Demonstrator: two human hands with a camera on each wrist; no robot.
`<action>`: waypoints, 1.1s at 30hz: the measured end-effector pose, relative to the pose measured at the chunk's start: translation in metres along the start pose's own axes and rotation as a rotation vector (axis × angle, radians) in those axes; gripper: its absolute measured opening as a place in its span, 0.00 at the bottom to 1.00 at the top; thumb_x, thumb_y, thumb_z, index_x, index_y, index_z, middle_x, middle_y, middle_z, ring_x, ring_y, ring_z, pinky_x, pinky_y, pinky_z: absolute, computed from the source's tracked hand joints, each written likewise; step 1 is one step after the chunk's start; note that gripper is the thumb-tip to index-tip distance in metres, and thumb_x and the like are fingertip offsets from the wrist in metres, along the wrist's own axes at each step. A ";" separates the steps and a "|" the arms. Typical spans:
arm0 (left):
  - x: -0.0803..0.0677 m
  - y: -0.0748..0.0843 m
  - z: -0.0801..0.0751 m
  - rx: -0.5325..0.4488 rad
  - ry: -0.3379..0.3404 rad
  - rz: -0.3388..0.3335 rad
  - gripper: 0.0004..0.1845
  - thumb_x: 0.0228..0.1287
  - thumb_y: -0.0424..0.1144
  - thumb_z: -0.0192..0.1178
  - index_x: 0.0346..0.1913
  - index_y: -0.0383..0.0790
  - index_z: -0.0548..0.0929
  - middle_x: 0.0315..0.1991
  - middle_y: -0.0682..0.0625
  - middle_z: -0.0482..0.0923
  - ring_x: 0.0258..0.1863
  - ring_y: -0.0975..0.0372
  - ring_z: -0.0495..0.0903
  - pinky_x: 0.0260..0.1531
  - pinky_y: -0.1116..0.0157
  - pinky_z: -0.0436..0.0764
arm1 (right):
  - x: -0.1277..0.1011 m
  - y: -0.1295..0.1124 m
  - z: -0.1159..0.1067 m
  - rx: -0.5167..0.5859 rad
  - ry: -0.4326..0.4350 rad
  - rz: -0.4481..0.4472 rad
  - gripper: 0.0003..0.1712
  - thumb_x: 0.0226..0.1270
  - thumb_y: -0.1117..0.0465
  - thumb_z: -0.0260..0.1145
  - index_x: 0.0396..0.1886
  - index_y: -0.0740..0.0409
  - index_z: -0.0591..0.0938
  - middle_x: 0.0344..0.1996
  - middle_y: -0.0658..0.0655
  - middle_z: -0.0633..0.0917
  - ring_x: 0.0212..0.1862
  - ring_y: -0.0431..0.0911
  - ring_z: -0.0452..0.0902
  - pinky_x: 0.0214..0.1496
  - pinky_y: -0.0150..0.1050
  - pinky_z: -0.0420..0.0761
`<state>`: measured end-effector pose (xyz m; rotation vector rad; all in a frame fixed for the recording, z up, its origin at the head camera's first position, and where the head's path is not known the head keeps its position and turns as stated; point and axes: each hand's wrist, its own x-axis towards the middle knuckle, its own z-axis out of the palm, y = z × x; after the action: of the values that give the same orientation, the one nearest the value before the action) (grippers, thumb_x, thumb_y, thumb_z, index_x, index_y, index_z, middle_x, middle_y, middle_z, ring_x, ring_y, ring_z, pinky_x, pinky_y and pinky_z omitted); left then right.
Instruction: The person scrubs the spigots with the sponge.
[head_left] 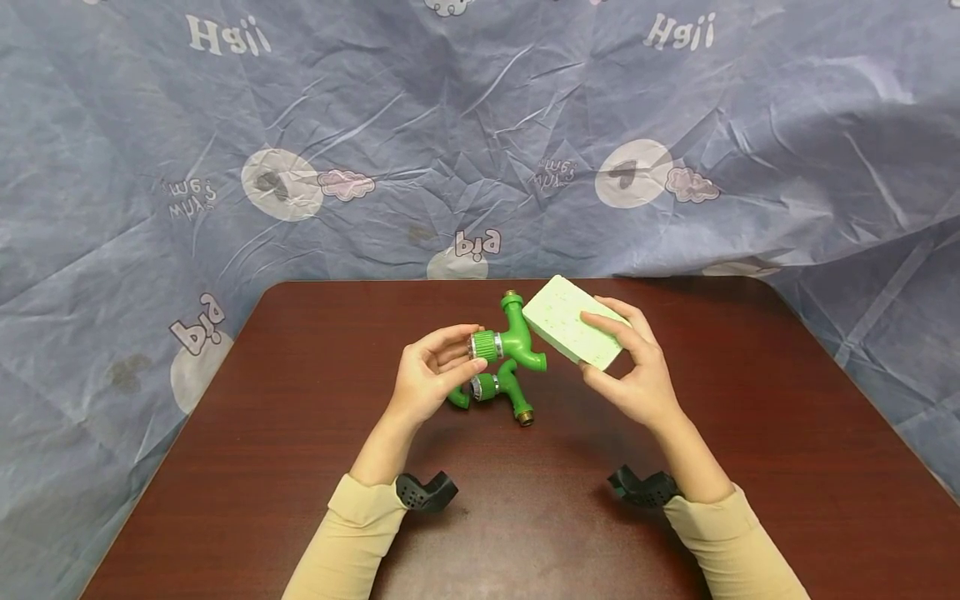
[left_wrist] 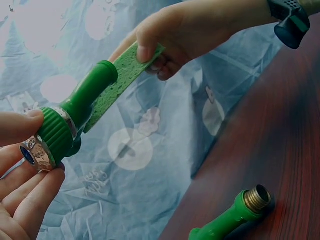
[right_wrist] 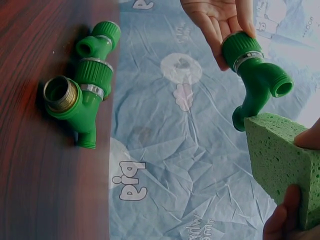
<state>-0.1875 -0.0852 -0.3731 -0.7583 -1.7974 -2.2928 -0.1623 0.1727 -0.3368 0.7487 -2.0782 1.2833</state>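
1. Wrist mounts – black, one on each cream sleeve, nearest the head camera, low over the dark red table.
2. Left hand – I have thumb and fingertips curled round the ribbed collar of the held green tap, pinching it at the chromed end. The left wrist view shows the pinch sits only on the collar, with the body sticking out free. To do this step well, I judge the pinch must stay firm enough that the tap does not twist when the sponge presses on it.
3. Second green tap – lies on the table just below the held one, brass thread toward me, touched by neither hand.
4. Right hand – grips the pale green sponge by its near end, thumb under, fingers over the top face.
5. Sponge against tap – held above the table's far middle, the sponge's edge meets the tap's body beside the spout. I judge a flat face, not the corner, would wipe better – short strokes along the body, working away from the collar.
6. Blue printed cloth – wrinkled, hung behind and around the table, farthest off.
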 end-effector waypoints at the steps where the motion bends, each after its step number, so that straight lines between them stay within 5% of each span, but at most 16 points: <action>1: 0.000 0.000 0.000 0.003 0.001 0.003 0.23 0.49 0.17 0.62 0.52 0.18 0.74 0.50 0.31 0.76 0.45 0.60 0.82 0.46 0.61 0.80 | 0.000 0.000 0.000 -0.002 0.001 -0.003 0.29 0.36 0.82 0.66 0.47 0.73 0.79 0.55 0.72 0.71 0.57 0.52 0.66 0.49 0.28 0.67; 17: 0.001 0.002 -0.005 0.031 0.076 0.022 0.22 0.50 0.17 0.63 0.52 0.19 0.74 0.50 0.30 0.76 0.45 0.60 0.82 0.47 0.61 0.80 | 0.001 -0.002 -0.007 0.122 -0.107 -0.014 0.28 0.36 0.81 0.63 0.46 0.75 0.78 0.56 0.73 0.70 0.55 0.45 0.68 0.40 0.28 0.70; 33: -0.001 0.004 -0.003 -0.034 -0.035 -0.013 0.23 0.50 0.17 0.62 0.52 0.18 0.73 0.48 0.35 0.78 0.43 0.60 0.82 0.41 0.66 0.82 | 0.000 -0.005 0.002 0.061 -0.012 0.023 0.28 0.37 0.83 0.65 0.46 0.75 0.78 0.56 0.72 0.70 0.58 0.48 0.66 0.46 0.27 0.69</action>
<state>-0.1862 -0.0890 -0.3707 -0.7990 -1.7871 -2.3389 -0.1590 0.1693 -0.3345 0.7630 -2.0707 1.3633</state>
